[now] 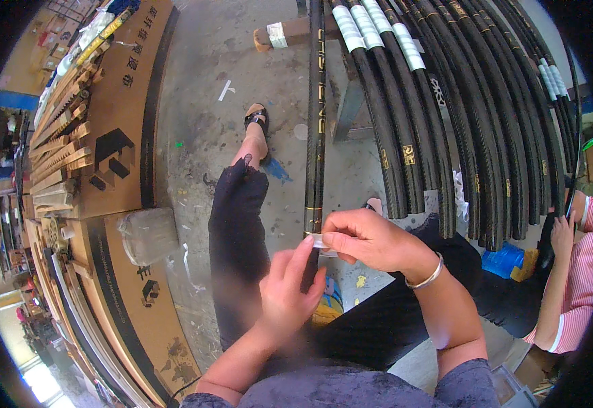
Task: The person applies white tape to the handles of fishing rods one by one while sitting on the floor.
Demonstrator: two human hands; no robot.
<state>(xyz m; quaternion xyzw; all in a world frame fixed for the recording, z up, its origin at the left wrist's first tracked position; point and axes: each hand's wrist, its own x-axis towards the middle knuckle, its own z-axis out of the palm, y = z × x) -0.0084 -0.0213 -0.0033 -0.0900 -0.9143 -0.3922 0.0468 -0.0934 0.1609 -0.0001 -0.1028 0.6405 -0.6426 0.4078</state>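
A long black pole (315, 129) with gold markings runs from the top edge down towards my lap. Near its lower part a narrow white strip (319, 241), like tape or film, lies across it. My left hand (287, 289) curls around the pole just below the strip, one fingertip pressing at the strip's left end. From the right, my right hand (371, 239) pinches the strip between thumb and fingers against the pole. The pole's lower end is partly hidden behind my left hand.
Several black poles (473, 129), some with white wraps (407, 46), lie side by side at right on a support (351, 109). Cardboard boxes (123, 129) and wooden strips (61, 146) stand at left. Another person's hand (563, 232) holds a pole at far right.
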